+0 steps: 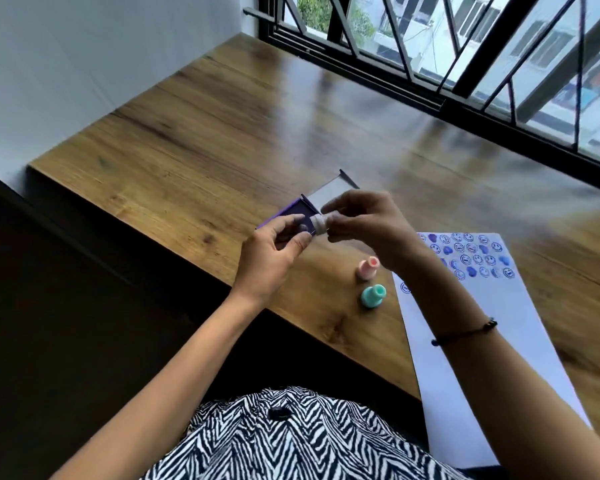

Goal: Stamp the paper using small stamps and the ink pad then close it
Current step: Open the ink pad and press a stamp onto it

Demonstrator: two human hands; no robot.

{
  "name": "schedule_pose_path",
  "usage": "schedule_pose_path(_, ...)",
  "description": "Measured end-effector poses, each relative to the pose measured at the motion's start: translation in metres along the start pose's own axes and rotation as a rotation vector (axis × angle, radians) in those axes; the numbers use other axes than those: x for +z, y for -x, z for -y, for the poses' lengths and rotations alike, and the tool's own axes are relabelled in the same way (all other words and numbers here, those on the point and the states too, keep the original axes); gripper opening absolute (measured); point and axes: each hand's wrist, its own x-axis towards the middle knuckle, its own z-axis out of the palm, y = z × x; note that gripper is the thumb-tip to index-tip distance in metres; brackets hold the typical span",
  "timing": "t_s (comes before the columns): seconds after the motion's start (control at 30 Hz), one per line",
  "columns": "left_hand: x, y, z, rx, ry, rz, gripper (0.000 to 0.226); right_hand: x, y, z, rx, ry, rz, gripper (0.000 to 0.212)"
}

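Above the near edge of the wooden counter [201, 140], an open purple ink pad [293, 216] is held up by the left hand [269, 258], whose fingers and thumb are curled around its lower side. Its clear lid [329, 190] is swung back and points away toward the window [482, 39]. A small white stamp [318, 225] is pinched between the fingertips of the right hand [364, 220], and its end is set just against the dark pad surface; whether it is pressed in cannot be told, since the spot is blurred. A thin dark bracelet [465, 332] is worn on the right wrist.

Two more stamps are stood upright on the counter below the hands: a pink stamp [368, 268] and, nearer the edge, a teal stamp [373, 296], close together but apart. Just to their right a white sheet of paper [482, 341] is laid flat, partly overhanging the counter's near edge and partly covered by the right forearm. Its far end is filled with rows of blue and purple prints [471, 254], round smiling faces and solid shapes among them, and one lone ring print is seen by its left edge. A black and white zigzag garment [291, 441] is seen at the bottom.
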Motion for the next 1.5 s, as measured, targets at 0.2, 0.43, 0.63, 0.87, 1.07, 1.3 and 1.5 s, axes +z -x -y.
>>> schedule_pose_path(0.2, -0.007, 0.002, 0.004, 0.018, 0.077, -0.035, 0.019, 0.022, 0.0, 0.001, 0.005, -0.105, 0.019, 0.016)
schedule_pose_path(0.43, -0.016, -0.001, 0.012, -0.026, 0.235, -0.058, 0.018, 0.038, 0.002, 0.004, -0.084, 0.018, -0.019, 0.011)
schedule_pose_path(0.63, -0.026, -0.008, 0.011, -0.14, 0.512, -0.141, 0.019, 0.057, -0.005, 0.008, -0.418, 0.494, -0.194, 0.012)
schedule_pose_path(0.87, -0.029, -0.013, 0.027, -0.094, 0.22, -0.242, 0.009, 0.049, -0.034, -0.002, -0.499, 1.055, -0.066, 0.016)
schedule_pose_path(1.07, -0.024, -0.007, 0.035, -0.019, 0.087, -0.31, 0.012, 0.066, -0.035, -0.015, -0.523, 1.267, -0.019, 0.016)
schedule_pose_path(1.3, -0.022, -0.005, 0.032, 0.009, 0.033, -0.304, 0.01, 0.051, -0.049, -0.006, -0.389, 1.078, 0.102, 0.015)
schedule_pose_path(1.5, -0.023, -0.004, 0.03, 0.007, -0.031, -0.312, 0.013, 0.064, -0.037, -0.014, -0.38, 1.031, 0.053, 0.012)
